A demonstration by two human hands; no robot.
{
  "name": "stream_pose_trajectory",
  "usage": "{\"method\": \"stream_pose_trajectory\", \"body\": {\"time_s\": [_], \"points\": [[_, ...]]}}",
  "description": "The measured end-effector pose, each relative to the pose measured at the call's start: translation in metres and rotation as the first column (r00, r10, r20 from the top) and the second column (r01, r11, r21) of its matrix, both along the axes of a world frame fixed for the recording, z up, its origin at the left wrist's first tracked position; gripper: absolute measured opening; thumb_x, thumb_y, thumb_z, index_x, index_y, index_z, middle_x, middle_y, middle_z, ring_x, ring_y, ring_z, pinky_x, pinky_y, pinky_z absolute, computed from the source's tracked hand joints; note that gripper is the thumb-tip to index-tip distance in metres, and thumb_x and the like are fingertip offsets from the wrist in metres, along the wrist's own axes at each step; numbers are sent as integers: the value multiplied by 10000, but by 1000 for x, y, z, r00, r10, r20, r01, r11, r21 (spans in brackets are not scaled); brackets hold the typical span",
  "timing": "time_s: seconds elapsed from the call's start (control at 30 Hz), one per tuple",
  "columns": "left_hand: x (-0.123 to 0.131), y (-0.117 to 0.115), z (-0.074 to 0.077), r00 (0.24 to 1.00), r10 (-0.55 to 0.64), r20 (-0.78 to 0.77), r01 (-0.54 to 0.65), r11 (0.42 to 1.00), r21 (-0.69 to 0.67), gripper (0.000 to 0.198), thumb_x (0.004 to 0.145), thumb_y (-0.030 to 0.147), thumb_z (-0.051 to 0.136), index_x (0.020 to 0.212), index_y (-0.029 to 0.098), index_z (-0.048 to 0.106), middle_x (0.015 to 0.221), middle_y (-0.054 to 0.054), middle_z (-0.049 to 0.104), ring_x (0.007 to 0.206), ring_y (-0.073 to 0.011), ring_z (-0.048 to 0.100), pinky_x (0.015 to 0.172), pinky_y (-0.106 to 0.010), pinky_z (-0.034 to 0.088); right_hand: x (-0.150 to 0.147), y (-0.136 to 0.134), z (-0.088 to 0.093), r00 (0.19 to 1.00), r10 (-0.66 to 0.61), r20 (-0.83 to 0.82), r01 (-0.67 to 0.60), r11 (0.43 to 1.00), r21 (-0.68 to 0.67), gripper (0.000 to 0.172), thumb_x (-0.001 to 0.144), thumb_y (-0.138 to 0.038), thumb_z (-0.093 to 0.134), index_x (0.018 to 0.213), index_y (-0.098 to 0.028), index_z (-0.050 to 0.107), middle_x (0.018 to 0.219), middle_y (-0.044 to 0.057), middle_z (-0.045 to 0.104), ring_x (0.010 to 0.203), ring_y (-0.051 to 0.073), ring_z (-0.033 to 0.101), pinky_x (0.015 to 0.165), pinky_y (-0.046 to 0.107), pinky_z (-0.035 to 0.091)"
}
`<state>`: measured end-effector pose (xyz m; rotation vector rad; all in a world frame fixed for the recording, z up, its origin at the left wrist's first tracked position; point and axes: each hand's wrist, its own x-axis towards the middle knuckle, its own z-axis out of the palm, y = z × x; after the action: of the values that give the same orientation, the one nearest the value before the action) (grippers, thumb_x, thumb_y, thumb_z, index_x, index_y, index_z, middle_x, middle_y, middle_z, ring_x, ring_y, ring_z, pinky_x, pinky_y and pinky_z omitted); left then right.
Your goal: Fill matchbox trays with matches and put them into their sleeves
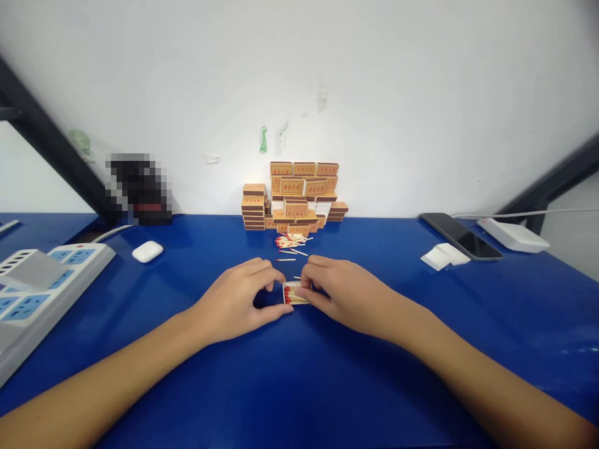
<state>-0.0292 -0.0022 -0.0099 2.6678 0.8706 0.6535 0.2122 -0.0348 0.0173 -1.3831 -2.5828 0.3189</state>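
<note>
A small open matchbox tray [296,302] lies on the blue table, filled with red-headed matches [291,294]. My left hand [238,296] grips the tray's left end, thumb at the near edge and index finger at the far corner. Over the tray's right end, my right hand [337,290] has its thumb and fingers pinched together among the matches. What is between those fingertips is hidden. Just beyond the tray, a few loose matches [286,260] are scattered, with a heap of matches [289,241] farther back.
Many matchboxes [304,187] are stacked against the white wall. At left are a power strip [84,268], a white earbud case [147,251] and a pixelated dark object [140,190]. A phone [461,236], a white adapter [442,255] and a white box [512,236] lie right.
</note>
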Motion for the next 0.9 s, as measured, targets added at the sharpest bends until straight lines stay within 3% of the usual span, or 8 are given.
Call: {"method": "stream_pose_trajectory", "body": {"time_s": [0.33, 0.5, 0.9], "points": [[0, 0, -1, 1000, -2, 1, 2, 1000, 7, 301, 922, 434, 744, 1086, 196, 662, 901, -13, 638, 849, -189, 611, 742, -326, 491, 0, -3, -1, 999, 29, 44, -30, 999, 41, 187, 1044, -298, 571, 906, -183, 624, 951, 48, 662, 776, 174, 597, 681, 307, 374], [0, 1, 0, 1000, -5, 3, 5, 1000, 1, 281, 923, 420, 745, 1070, 197, 661, 901, -11, 634, 851, -188, 610, 748, -327, 490, -1, -2, 0, 999, 32, 22, -32, 999, 11, 119, 1041, -259, 578, 970, -183, 638, 995, 49, 663, 788, 168, 608, 682, 294, 384], [-1, 0, -1, 1000, -3, -11, 3, 1000, -18, 276, 917, 418, 752, 1071, 209, 660, 906, -9, 635, 851, -189, 611, 746, -329, 486, 3, -1, 1, 997, 57, -57, -62, 994, -87, 151, 1059, -201, 532, 1061, -217, 683, 1054, 41, 639, 821, 154, 623, 705, 285, 414]]}}
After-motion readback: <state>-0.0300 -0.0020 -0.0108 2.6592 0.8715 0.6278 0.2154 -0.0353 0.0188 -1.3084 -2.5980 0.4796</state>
